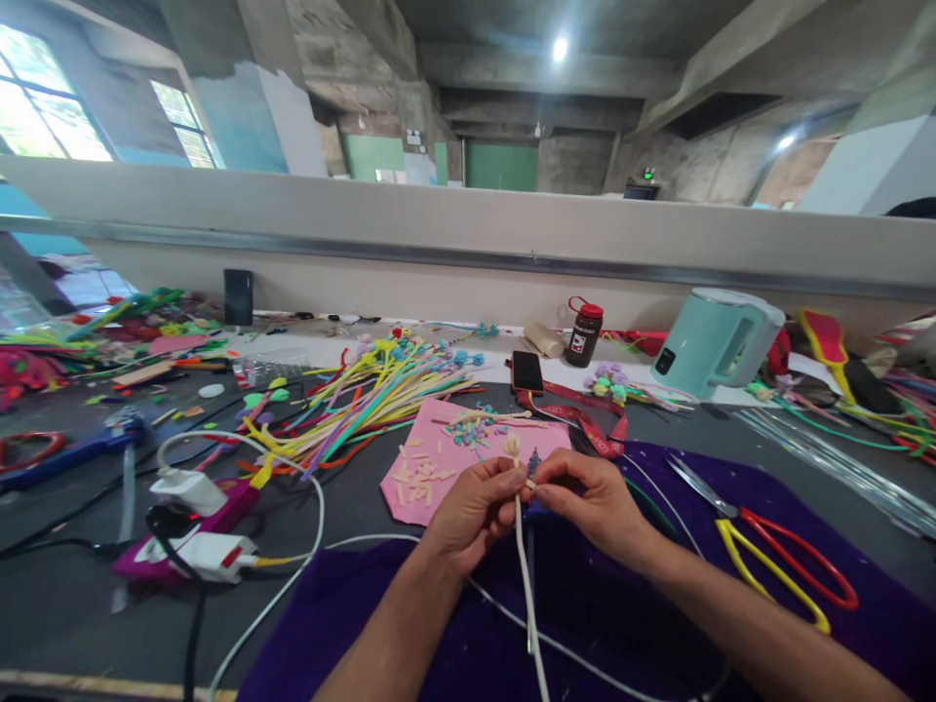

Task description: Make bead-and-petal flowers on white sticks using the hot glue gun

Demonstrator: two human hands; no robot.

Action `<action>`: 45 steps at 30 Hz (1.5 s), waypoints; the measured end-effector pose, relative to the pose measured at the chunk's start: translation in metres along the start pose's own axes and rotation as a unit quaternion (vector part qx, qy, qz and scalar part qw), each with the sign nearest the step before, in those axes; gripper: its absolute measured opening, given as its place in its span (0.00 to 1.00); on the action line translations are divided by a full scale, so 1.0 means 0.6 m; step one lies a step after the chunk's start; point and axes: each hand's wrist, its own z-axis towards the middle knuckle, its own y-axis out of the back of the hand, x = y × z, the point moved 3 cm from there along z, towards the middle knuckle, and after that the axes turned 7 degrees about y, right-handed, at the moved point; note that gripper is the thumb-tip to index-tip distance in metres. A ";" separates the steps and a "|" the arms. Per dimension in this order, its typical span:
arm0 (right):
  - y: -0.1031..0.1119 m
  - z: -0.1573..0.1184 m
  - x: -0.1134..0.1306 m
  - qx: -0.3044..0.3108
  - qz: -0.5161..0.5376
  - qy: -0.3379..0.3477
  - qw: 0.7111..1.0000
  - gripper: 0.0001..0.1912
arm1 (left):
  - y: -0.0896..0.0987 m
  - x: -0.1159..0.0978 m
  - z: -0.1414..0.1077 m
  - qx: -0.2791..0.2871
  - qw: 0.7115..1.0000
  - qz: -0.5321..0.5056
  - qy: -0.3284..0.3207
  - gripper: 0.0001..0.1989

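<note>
My left hand [479, 507] is closed on a cream pipe-cleaner stem [527, 595], which hangs down toward me. A small cream bud-like head [512, 447] tops the stem, just above my fingertips. Close beside it, my right hand [596, 497] pinches a small cream piece [530, 484] against the stem; my fingers partly hide it. Just behind the hands a dark pointed tip [534, 458] sticks up. Under and beyond them lies a pink sheet [395, 478], bearing short cream pieces [424, 478] and a pile of small teal and purple pieces [475, 426].
Scissors [731, 512] with red and yellow handles lie right on purple cloth [819, 575]. A power strip [146, 561] and white cable [322, 507] are left. Behind are pipe cleaners [366, 409], a phone [527, 372], a bottle [583, 336] and a mint kettle [713, 341].
</note>
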 end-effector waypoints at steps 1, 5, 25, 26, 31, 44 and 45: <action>0.004 0.001 0.000 0.007 -0.003 0.002 1.000 0.08 | 0.001 0.001 0.001 -0.002 1.000 0.013 0.001 0.10; 0.033 0.008 0.001 0.031 -0.023 0.012 0.999 0.07 | 0.005 0.003 0.004 -0.021 0.998 0.063 0.009 0.12; 0.075 0.009 -0.020 0.092 -0.056 0.065 0.992 0.05 | 0.006 0.008 0.004 -0.155 0.857 0.484 -0.085 0.09; 0.073 0.009 -0.021 0.107 -0.056 0.068 0.990 0.06 | 0.005 0.007 0.003 -0.154 0.848 0.499 -0.089 0.09; 0.070 0.009 -0.028 0.156 -0.074 0.074 0.982 0.06 | 0.000 0.003 0.000 -0.157 0.812 0.550 -0.111 0.08; 0.058 0.005 -0.026 0.169 -0.143 0.154 0.963 0.05 | -0.006 0.000 -0.004 -0.143 0.767 0.621 -0.073 0.13; 0.057 0.004 -0.026 0.170 -0.146 0.156 0.962 0.05 | -0.007 0.000 -0.004 -0.144 0.766 0.622 -0.074 0.13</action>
